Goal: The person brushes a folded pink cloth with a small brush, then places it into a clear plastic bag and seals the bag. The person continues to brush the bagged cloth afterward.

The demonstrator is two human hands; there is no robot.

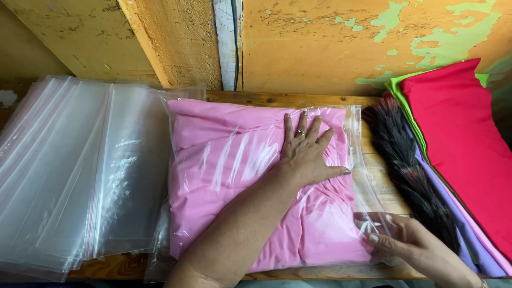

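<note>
The pink folded cloth (240, 176) lies at the centre of the frame on the wooden bench (298, 99), enclosed in a clear plastic bag (368, 176). The left hand (306, 154) rests flat on top of the bag, right of centre, palm down, fingers spread and extended toward the wall; a ring shows on one finger. The right hand (405, 237), at the lower right of the frame, pinches the open edge of the bag between thumb and fingers, just beside the lower right corner of the cloth.

The cloth is soft, matte and creased, roughly rectangular and pillow-like. The bag is thin, glossy film with streaked reflections.

At the left of the frame lies a fanned stack of empty clear bags (69, 170). At the right edge lies a stack of folded fabrics (458, 149), red on top with green, lilac and pink layers below; a dark, bristly duster (405, 170) lies between that stack and the bag.
</note>
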